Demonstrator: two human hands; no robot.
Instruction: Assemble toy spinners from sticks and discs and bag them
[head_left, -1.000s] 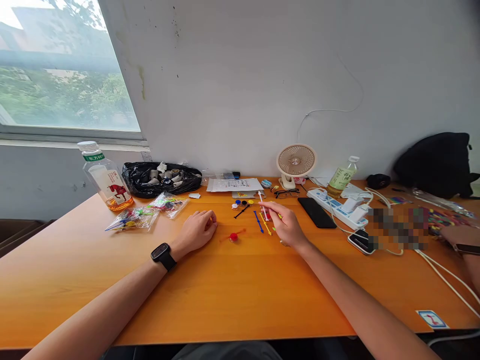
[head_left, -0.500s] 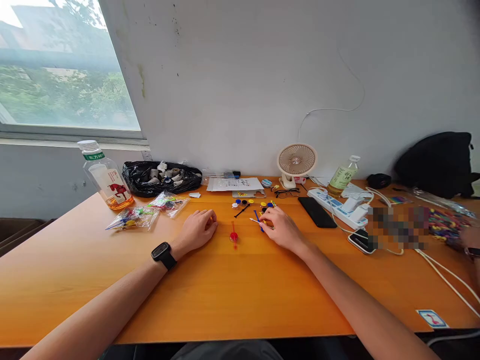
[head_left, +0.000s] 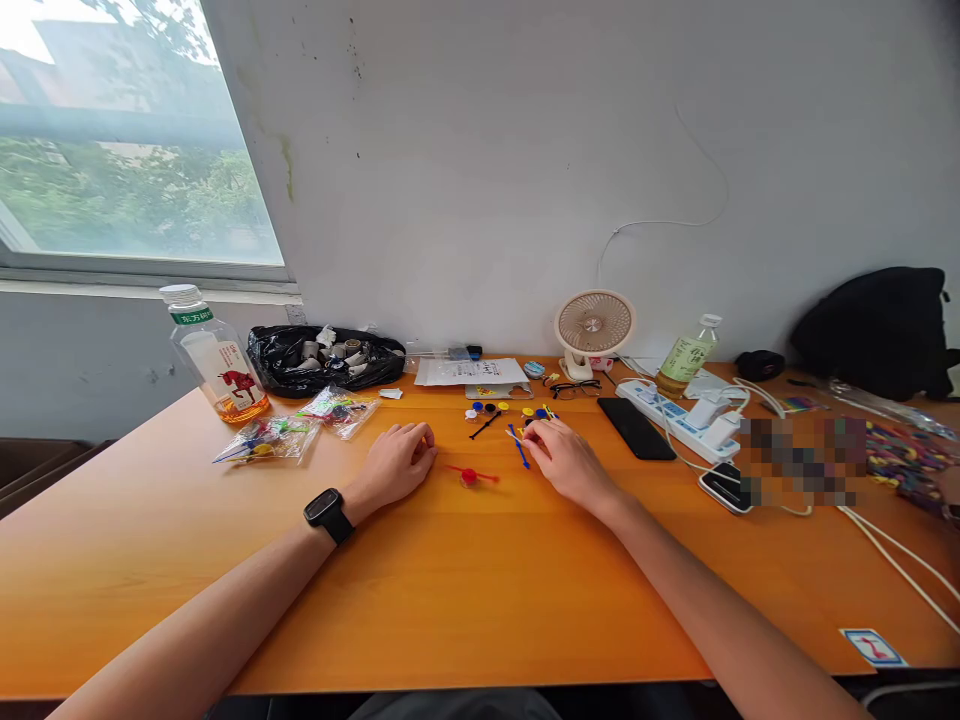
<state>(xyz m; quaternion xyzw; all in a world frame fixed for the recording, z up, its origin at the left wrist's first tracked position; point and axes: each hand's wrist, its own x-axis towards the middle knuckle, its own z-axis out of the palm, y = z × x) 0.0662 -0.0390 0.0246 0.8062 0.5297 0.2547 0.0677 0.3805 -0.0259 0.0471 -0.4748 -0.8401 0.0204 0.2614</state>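
Red plastic marks the small spinning top (head_left: 469, 476): a round, button-like disc with a thin red stick through it, lying on the orange wooden table (head_left: 465, 590) between the two hands, touching neither. Its stick lies roughly level, pointing left and right.

Just to its left, the left hand (head_left: 397, 463) rests palm down on the table with the fingers curled loosely under, grasping nothing that can be seen; a black watch (head_left: 327, 513) sits on that wrist. To the right of the top, the right hand (head_left: 564, 458) lies on the table with its fingertips pinched on a thin white stick (head_left: 512, 436), whose tip pokes out to the left. A blue stick (head_left: 519, 449) lies on the table just beside those fingertips, and a black stick (head_left: 485, 425) lies a little farther back.

Behind them sit several small coloured discs (head_left: 487, 408), blue, yellow and white. Farther back stand a small desk fan (head_left: 593, 326), a pair of glasses (head_left: 575, 388) and a sheet of paper (head_left: 470, 370).
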